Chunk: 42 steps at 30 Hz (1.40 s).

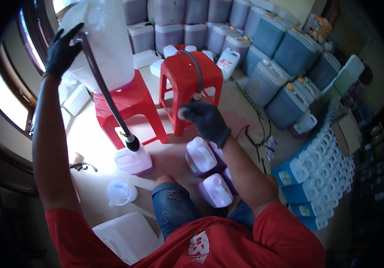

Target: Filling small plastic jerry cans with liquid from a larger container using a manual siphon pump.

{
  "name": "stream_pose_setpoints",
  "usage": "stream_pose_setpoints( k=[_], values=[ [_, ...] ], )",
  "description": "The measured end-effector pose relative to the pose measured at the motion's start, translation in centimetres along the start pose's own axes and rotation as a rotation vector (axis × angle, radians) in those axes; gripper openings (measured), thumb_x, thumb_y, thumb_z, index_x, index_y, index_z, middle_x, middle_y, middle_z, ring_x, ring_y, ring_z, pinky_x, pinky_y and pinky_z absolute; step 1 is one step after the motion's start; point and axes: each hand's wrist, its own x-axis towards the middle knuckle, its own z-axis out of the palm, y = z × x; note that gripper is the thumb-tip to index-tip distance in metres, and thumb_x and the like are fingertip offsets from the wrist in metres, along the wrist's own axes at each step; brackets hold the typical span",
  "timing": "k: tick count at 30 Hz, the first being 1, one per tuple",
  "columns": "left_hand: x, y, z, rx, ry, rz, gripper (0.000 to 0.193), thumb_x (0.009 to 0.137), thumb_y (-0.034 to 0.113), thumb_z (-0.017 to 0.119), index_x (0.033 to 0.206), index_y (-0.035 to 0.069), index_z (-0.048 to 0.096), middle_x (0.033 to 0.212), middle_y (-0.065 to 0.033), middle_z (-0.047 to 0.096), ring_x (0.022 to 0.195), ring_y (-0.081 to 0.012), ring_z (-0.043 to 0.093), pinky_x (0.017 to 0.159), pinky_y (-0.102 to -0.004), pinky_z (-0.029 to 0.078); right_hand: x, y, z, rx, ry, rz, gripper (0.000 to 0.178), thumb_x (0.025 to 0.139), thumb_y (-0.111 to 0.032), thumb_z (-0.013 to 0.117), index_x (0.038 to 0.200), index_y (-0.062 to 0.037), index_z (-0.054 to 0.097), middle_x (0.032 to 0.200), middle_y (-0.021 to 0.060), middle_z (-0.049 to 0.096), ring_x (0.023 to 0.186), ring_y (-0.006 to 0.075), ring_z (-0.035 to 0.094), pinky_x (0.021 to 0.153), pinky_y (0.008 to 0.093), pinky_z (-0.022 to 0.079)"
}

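My left hand [63, 52], in a black glove, rests with fingers spread against a big translucent container [107, 49] on a red stool [127, 105]. Its thumb is beside the upper end of a dark hose [100, 78]. The hose slants down to a black bulb-shaped end [132, 143] at the top of a small jug [134, 160] with purple liquid. My right hand [206, 123], also black-gloved, is raised before a second red stool [185, 69], fingers curled together; what they hold, if anything, is hidden. Below it stand purple-filled jugs [201, 154].
Large jerrycans [268, 82] line the back and right. Rows of blue-filled bottles [308, 178] stand at right. A clear measuring jug [121, 193] and a white container [127, 236] are at lower left. Dark cords [257, 143] lie on the floor beyond my right arm.
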Motion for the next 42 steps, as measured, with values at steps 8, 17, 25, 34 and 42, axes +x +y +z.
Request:
stream_pose_setpoints(
  k=[8, 17, 25, 34, 42],
  values=[
    [2.3, -6.2, 4.1, -0.301, -0.015, 0.032, 0.048, 0.106, 0.036, 0.059, 0.153, 0.031, 0.052, 0.143, -0.0124, 0.064, 0.131, -0.0318, 0.062, 0.109, -0.0523, 0.051, -28.1, 12.9, -3.3, -0.401, -0.011, 0.593, 0.03, 0.089, -0.025, 0.075, 0.11, -0.005, 0.078, 0.11, 0.0192, 0.076, 0.101, 0.0346, 0.072, 0.09, 0.0414, 0.056],
    [1.6, -7.4, 4.2, -0.263, 0.028, 0.057, 0.045, 0.105, 0.025, 0.063, 0.149, 0.03, 0.057, 0.141, -0.0114, 0.066, 0.129, -0.0317, 0.064, 0.108, -0.0491, 0.053, -29.0, 14.8, -1.4, -0.482, 0.094, 0.525, 0.033, 0.087, -0.024, 0.076, 0.115, -0.0076, 0.078, 0.11, 0.0211, 0.074, 0.1, 0.0381, 0.07, 0.089, 0.0455, 0.057],
    [2.2, -8.7, 4.8, -0.206, 0.042, 0.125, 0.043, 0.106, 0.018, 0.061, 0.148, 0.029, 0.059, 0.142, -0.011, 0.065, 0.131, -0.0315, 0.063, 0.108, -0.0492, 0.053, -18.5, 8.3, -5.4, -0.72, 0.259, 0.282, 0.045, 0.094, -0.032, 0.069, 0.13, -0.0051, 0.066, 0.114, 0.0221, 0.071, 0.113, 0.0427, 0.064, 0.098, 0.058, 0.048],
    [2.8, -4.7, 4.6, -0.383, -0.002, -0.07, 0.041, 0.106, 0.026, 0.06, 0.148, 0.024, 0.06, 0.141, -0.0124, 0.066, 0.129, -0.0266, 0.063, 0.109, -0.0438, 0.052, -22.2, 16.5, 2.0, -1.06, 0.036, 0.224, 0.074, 0.092, -0.053, 0.065, 0.154, -0.0157, 0.047, 0.153, 0.0221, 0.048, 0.146, 0.0488, 0.036, 0.116, 0.0754, 0.014],
    [1.1, -0.1, -0.4, -0.158, 0.062, 0.025, 0.054, 0.093, 0.037, 0.078, 0.141, 0.017, 0.065, 0.133, -0.0164, 0.068, 0.123, -0.0301, 0.065, 0.107, -0.0413, 0.05, -20.3, 15.1, 3.7, -0.969, 0.046, 0.251, 0.067, 0.086, -0.043, 0.075, 0.14, -0.01, 0.055, 0.14, 0.0208, 0.053, 0.135, 0.0433, 0.043, 0.115, 0.072, 0.021]
  ],
)
